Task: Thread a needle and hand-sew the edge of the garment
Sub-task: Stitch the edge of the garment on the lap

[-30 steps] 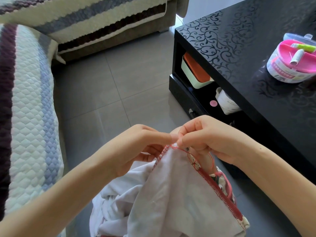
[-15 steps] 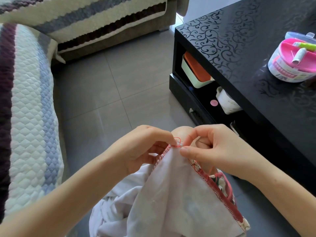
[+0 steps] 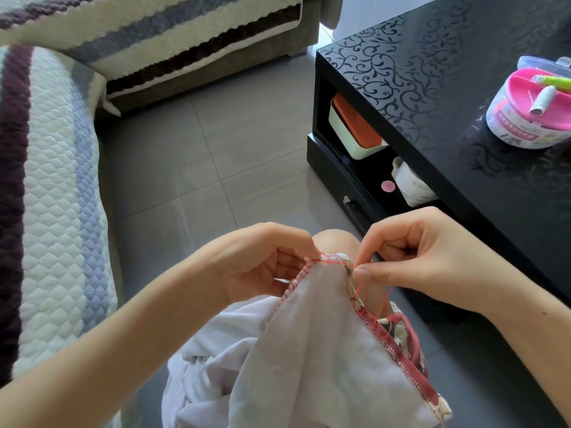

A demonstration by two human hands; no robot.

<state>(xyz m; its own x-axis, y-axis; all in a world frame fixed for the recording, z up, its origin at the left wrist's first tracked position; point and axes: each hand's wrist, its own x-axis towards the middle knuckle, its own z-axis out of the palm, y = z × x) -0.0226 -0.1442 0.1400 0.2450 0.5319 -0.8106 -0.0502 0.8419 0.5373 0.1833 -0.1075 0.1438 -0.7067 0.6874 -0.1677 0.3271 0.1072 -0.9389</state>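
A pale lilac garment (image 3: 296,350) with a red-stitched edge lies over my lap and knee. My left hand (image 3: 262,261) pinches the top of that edge between thumb and fingers. A thin metal tip, probably the needle (image 3: 282,281), shows below its fingers. My right hand (image 3: 414,257) pinches the red thread (image 3: 332,261) just right of the fabric's peak. The thread runs from the edge to those fingers, and loose loops hang below them.
A black glossy coffee table (image 3: 448,97) stands at the right, with a round pink sewing kit (image 3: 533,109) on top. Its lower shelf holds an orange-lidded box (image 3: 352,131) and a white cup (image 3: 411,183). A quilted striped sofa (image 3: 52,180) runs along the left, grey tiled floor between.
My right hand has drawn away to the right and slightly down from my left hand, pulling the red thread out from the edge. My left hand stays on the fabric's top.
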